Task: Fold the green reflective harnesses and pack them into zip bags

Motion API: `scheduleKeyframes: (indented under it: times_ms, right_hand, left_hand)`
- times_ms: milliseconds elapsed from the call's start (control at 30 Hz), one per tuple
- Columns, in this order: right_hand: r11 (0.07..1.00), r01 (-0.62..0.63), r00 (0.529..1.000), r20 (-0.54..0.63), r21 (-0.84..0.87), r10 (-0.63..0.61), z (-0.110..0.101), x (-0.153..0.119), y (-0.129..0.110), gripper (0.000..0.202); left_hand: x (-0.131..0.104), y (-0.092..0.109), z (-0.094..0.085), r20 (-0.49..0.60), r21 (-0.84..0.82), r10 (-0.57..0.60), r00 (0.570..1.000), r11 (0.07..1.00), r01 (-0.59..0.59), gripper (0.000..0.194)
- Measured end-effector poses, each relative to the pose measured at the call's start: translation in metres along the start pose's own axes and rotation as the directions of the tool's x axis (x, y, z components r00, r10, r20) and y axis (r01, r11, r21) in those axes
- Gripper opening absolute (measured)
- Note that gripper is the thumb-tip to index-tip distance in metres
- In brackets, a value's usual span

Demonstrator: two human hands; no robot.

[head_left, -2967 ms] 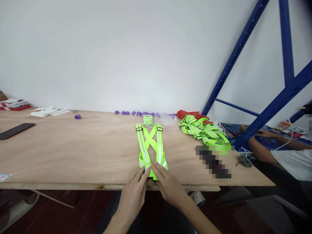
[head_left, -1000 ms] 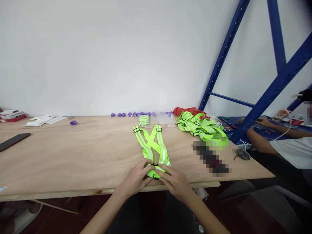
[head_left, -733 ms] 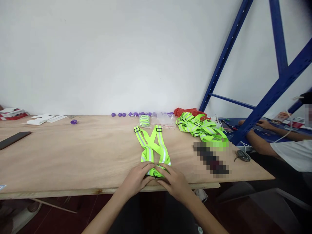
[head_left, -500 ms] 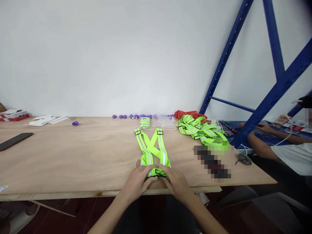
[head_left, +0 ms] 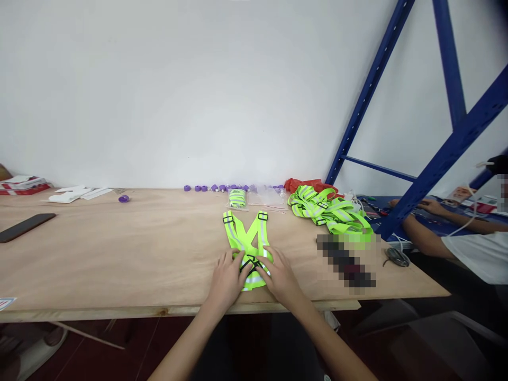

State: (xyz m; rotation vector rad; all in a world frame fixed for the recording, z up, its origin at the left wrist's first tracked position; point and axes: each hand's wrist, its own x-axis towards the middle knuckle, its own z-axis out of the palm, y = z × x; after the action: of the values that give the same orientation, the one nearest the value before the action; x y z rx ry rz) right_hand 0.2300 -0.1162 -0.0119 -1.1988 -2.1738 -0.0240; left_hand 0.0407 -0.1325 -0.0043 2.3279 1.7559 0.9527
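A neon-yellow reflective vest (head_left: 259,238) made of elastic straps with silver stripes lies partly folded on the table in front of me. Two black buckles sit at the far ends of its shoulder straps, and more black buckle parts show between my hands. My left hand (head_left: 227,278) grips the folded part from the left, fingers curled over it and thumb pointing inward. From the right, my right hand (head_left: 281,276) holds the same folded bundle, thumb near the black buckles. Fingers cover parts of the straps.
Behind the vest are a packed folded vest (head_left: 237,198), clear plastic bags (head_left: 266,195) and several purple rolls (head_left: 222,188). A pile of vests (head_left: 329,211) lies right, beside a blue rack post (head_left: 428,180). A dark slab (head_left: 26,227) lies left. A co-worker's arm (head_left: 424,238) reaches in at right.
Both hands have moved away from the near table edge, carrying the lower part of the vest up over the crossed straps. The black buckles now lie on top, and the vest is shorter.
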Motion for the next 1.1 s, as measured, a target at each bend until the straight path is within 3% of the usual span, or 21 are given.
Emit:
scheduleKeyframes:
  times_ms: [100,233,267,367,433,600,667,800,867,967,1033,1100]
  right_hand:
    - [1.0,0.01,1.0,0.027,-0.015,-0.009,0.003,-0.002,-0.001,0.036]
    - [0.995,0.069,0.989,0.139,-0.067,-0.059,-0.001,-0.008,-0.003,0.037]
    - [0.994,0.085,0.982,0.173,-0.071,-0.072,-0.003,-0.012,-0.003,0.039]
    - [0.991,0.128,0.954,0.277,-0.037,-0.113,-0.013,-0.025,-0.004,0.064]
    - [0.989,0.15,0.938,0.318,-0.013,-0.138,-0.018,-0.034,-0.005,0.078]
    - [0.982,0.187,0.943,0.273,0.037,-0.19,-0.024,-0.044,-0.01,0.058]
    - [0.985,0.145,0.956,0.243,0.096,-0.165,-0.027,-0.039,-0.012,0.046]
    - [0.968,-0.051,0.966,0.258,0.245,-0.015,-0.031,-0.013,-0.009,0.02]
    - [0.938,-0.139,0.95,0.309,0.318,0.036,-0.031,0.003,-0.003,0.024]
    - [0.906,-0.201,0.927,0.37,0.374,0.053,-0.028,0.024,0.007,0.026]
    - [0.923,-0.197,0.924,0.377,0.331,0.062,-0.024,0.033,0.012,0.027]
    - [0.958,-0.16,0.936,0.344,0.238,0.071,-0.019,0.037,0.014,0.028]
  left_hand:
    - [0.0,0.003,-0.001,-0.017,-0.019,0.109,0.994,0.994,-0.109,0.02]
    - [-0.007,0.005,-0.01,0.092,-0.05,0.205,0.975,0.978,-0.201,0.022]
    - [-0.011,0.004,-0.013,0.125,-0.057,0.217,0.968,0.976,-0.212,0.027]
    - [-0.027,-0.004,-0.018,0.22,-0.079,0.277,0.935,0.961,-0.266,0.071]
    - [-0.038,-0.011,-0.02,0.269,-0.09,0.318,0.909,0.948,-0.305,0.081]
    - [-0.048,-0.017,-0.03,0.28,-0.165,0.343,0.897,0.937,-0.307,0.066]
    - [-0.039,-0.013,-0.035,0.267,-0.213,0.322,0.908,0.939,-0.271,0.054]
    - [-0.005,-0.003,-0.038,0.256,-0.301,0.197,0.946,0.947,-0.115,0.031]
    - [0.013,0.0,-0.034,0.267,-0.316,0.061,0.962,0.948,0.027,0.044]
    - [0.033,0.0,-0.025,0.303,-0.281,-0.132,0.944,0.934,0.22,0.057]
    - [0.041,-0.002,-0.018,0.289,-0.232,-0.181,0.94,0.94,0.252,0.05]
    - [0.043,-0.003,-0.011,0.209,-0.156,-0.193,0.959,0.961,0.228,0.035]
